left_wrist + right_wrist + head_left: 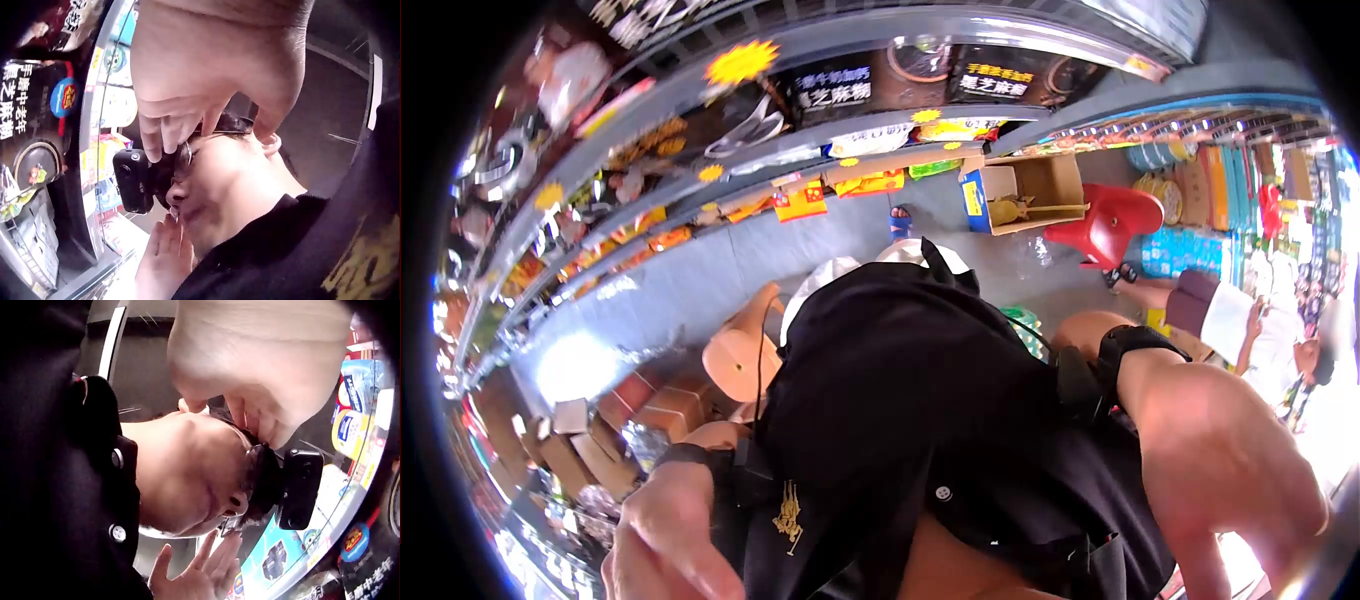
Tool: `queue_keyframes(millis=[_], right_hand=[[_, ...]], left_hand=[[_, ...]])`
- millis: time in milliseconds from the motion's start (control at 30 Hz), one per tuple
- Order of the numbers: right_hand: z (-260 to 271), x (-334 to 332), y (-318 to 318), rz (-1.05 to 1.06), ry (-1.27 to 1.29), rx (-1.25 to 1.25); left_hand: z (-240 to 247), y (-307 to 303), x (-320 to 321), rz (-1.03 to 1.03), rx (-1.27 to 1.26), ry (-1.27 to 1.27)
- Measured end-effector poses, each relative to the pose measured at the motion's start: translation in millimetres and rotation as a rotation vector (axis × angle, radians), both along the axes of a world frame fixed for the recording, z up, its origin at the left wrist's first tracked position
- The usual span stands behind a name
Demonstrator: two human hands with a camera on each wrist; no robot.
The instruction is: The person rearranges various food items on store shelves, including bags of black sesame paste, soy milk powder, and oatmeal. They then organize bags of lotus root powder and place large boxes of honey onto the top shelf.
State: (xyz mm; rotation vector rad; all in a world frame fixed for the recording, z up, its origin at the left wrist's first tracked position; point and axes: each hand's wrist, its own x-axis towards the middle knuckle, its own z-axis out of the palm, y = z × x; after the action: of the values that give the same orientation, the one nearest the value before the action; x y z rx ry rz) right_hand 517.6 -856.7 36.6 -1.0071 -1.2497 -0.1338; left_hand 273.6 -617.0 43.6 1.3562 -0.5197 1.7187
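Both hands are raised to the person's head. In the left wrist view the left hand [215, 69] reaches down from the top, its fingers at the front of the dark headband [231, 123] and its thumb near the ear. A black head camera [132, 181] sits just beyond those fingertips. From the other side, the right hand [265, 365] touches the band by the temple, close to the same camera [301, 487]. Low in the head view are the left hand [670, 535] and right hand [1240, 460], fingertips out of frame. Each wrist wears a black strap [1135, 345].
Shop shelves [840, 130] with packaged food run across the front. An open carton [1030, 190] and a red chair [1110, 225] stand on the floor ahead. Cardboard boxes [670, 405] lie at left, near a peach-coloured stool [745, 360]. Another person [1240, 315] is at right.
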Motion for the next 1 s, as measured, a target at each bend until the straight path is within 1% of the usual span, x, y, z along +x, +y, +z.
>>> queue_keyframes(millis=[100,200,267,300,367,433,467,500,567,600,633,667,733,833,967,1000], right_hand=[[-3,-27,31,0.088,0.005,-0.075],[-3,-54,63,0.197,0.008,-0.137],[-4,-71,85,0.267,0.014,-0.150],[-3,-81,96,0.303,0.011,-0.162],[-1,-99,115,0.367,0.011,-0.193],[-1,-115,136,0.445,0.008,-0.214],[1,-122,147,0.479,-0.001,-0.216],[2,-130,156,0.506,-0.012,-0.224],[5,-142,173,0.560,-0.016,-0.254],[7,-148,180,0.586,-0.020,-0.279],[7,-152,187,0.613,-0.023,-0.298],[8,-157,195,0.648,-0.037,-0.319],[10,-160,208,0.723,-0.097,-0.350],[-1,-153,237,0.775,-0.253,-0.361],[-10,-142,263,0.741,-0.407,-0.352],[-12,-139,268,0.723,-0.423,-0.347]], left_hand=[[-7,7,-45,0.074,-0.040,0.011],[-21,-1,-93,0.004,-0.230,0.166],[-29,14,-136,-0.031,-0.057,-0.077],[-35,33,-168,-0.049,0.167,-0.367],[-35,43,-196,-0.155,0.340,-0.630],[-20,34,-168,-0.294,0.231,-0.599],[-17,39,-165,-0.378,0.195,-0.594],[-16,41,-179,-0.326,0.336,-0.637],[-27,53,-235,0.189,0.439,-0.490],[-36,43,-247,0.267,0.124,-0.349],[-45,33,-260,0.318,-0.190,-0.139],[-54,23,-272,0.309,-0.437,0.073],[-55,33,-277,0.094,-0.427,0.190],[-44,45,-291,0.035,-0.445,0.409],[-31,55,-287,0.149,-0.440,0.523],[-25,62,-284,0.140,-0.434,0.558]])
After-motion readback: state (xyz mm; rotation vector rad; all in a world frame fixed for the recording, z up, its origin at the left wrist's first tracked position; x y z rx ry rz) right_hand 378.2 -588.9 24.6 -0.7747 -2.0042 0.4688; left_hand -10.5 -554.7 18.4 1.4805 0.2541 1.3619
